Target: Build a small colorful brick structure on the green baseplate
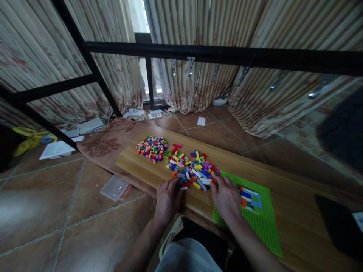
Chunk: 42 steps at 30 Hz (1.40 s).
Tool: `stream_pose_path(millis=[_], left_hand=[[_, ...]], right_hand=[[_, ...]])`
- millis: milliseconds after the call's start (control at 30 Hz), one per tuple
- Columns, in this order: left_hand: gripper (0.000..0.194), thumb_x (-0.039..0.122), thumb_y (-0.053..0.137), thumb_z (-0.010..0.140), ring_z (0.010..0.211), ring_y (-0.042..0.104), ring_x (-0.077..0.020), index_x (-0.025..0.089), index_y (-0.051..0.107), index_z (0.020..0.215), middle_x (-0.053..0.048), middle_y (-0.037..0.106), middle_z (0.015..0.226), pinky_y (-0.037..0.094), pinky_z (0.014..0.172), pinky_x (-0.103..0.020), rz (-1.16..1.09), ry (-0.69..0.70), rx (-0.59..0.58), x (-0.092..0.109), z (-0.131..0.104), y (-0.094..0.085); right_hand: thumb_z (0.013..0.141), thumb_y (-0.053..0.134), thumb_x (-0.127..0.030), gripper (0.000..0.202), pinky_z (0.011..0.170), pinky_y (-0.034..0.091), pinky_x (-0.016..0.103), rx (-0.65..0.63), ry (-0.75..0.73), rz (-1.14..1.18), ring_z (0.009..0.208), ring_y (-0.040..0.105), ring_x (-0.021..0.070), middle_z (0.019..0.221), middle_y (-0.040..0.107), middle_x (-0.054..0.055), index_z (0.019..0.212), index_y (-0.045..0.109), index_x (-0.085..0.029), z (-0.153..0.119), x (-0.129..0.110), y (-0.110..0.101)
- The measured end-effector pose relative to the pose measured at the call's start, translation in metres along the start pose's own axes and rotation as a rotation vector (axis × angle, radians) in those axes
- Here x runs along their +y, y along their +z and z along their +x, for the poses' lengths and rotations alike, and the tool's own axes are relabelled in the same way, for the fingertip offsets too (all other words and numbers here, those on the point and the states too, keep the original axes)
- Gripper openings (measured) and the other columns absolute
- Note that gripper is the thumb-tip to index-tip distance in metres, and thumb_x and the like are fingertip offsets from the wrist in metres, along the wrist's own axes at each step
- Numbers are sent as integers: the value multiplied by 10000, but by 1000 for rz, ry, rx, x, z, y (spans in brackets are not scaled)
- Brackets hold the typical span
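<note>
Loose coloured bricks [195, 168] lie in a spread pile on a wooden board. My left hand [168, 198] rests at the near left edge of this pile, its fingers curled beside a red brick [185, 184]; what its fingertips hold, if anything, is hidden. At the pile's right side is my right hand [226, 193], with thumb and fingertips near a white brick [206, 181] and a small red one. It partly covers the left side of a green baseplate [263, 223]. On that plate sits a flat build [250, 198] of white, blue, orange and light blue bricks.
A heap of small multicoloured pieces [152, 148] lies farther left on the wooden board [295, 215]. A dark flat object [337, 223] is at the right. A clear plastic lid [115, 187] lies on the tiled floor. Black metal bars [198, 50] cross in front of the curtains.
</note>
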<state>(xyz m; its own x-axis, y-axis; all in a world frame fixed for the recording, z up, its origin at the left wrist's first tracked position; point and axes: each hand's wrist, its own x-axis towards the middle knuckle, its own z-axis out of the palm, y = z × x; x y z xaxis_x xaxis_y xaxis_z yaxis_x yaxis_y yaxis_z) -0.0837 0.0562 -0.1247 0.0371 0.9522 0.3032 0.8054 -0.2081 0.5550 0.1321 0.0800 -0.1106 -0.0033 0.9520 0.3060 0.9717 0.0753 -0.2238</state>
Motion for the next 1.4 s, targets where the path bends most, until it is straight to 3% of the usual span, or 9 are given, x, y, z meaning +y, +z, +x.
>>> stream_pose_path(millis=[133, 333, 467, 633, 767, 900, 1000, 1133, 1400], left_hand=[[302, 184, 590, 848, 1014, 598, -231, 202, 573, 1148, -76, 654, 1092, 481, 902, -408, -19, -24, 32, 1, 10, 8], [354, 118, 562, 832, 1008, 594, -231, 202, 566, 1175, -77, 642, 1095, 488, 910, -410, -69, -23, 82, 2, 16, 18], [375, 123, 536, 841, 1067, 578, -240, 199, 549, 1208, -98, 602, 1168, 479, 929, -410, -104, 9, 114, 5, 12, 15], [380, 193, 564, 846, 1099, 555, -258, 193, 539, 1225, -116, 569, 1220, 466, 931, -427, -99, 33, 89, 18, 1, 11], [412, 258, 613, 831, 1106, 539, -265, 211, 549, 1236, -108, 578, 1201, 446, 937, -427, -70, 119, 10, 34, -5, 17], [446, 266, 673, 790, 1123, 532, -266, 247, 578, 1225, -102, 569, 1221, 401, 970, -442, -31, 196, -35, 44, 0, 26], [349, 273, 665, 805, 1107, 545, -261, 259, 627, 1152, -93, 583, 1214, 376, 977, -456, 12, 177, -17, 43, 8, 31], [219, 253, 596, 864, 1040, 572, -240, 245, 658, 1074, -79, 618, 1146, 375, 955, -447, 58, 117, 29, 37, 16, 31], [254, 189, 564, 860, 1019, 576, -235, 216, 636, 1103, -94, 613, 1114, 401, 928, -432, 45, 140, 79, 35, 13, 28]], right_hand=[[883, 479, -206, 237, 828, 441, 362, -36, -17, 96, 922, 568, 245, 968, 647, 95, 1058, 637, -183, -2, -8, 7], [894, 435, -155, 276, 894, 469, 331, -21, -125, 472, 1006, 590, 202, 1078, 640, 80, 1109, 603, -194, -7, -33, 13], [905, 419, -154, 286, 919, 467, 309, 18, -135, 576, 1029, 596, 179, 1113, 645, 65, 1099, 622, -207, -7, -30, 12], [902, 432, -186, 263, 883, 455, 354, 57, 68, 343, 972, 581, 230, 1012, 662, 94, 1003, 674, -170, 4, 1, 7], [886, 443, -172, 280, 876, 427, 361, -26, 97, 133, 945, 558, 244, 981, 649, 105, 1045, 673, -156, 20, 19, 3], [869, 493, -211, 288, 887, 406, 352, -138, 57, 32, 960, 540, 251, 992, 623, 102, 1099, 661, -173, 28, 17, 3], [843, 558, -276, 327, 897, 400, 346, -184, 46, 36, 962, 537, 250, 1018, 606, 91, 1147, 640, -189, 29, 14, 3], [803, 621, -335, 392, 905, 397, 352, -201, 58, 64, 981, 534, 254, 1057, 596, 87, 1167, 623, -190, 30, 15, 4], [795, 644, -326, 275, 882, 410, 368, -183, 21, 97, 954, 539, 257, 994, 606, 83, 1041, 665, -205, 40, 12, 6]])
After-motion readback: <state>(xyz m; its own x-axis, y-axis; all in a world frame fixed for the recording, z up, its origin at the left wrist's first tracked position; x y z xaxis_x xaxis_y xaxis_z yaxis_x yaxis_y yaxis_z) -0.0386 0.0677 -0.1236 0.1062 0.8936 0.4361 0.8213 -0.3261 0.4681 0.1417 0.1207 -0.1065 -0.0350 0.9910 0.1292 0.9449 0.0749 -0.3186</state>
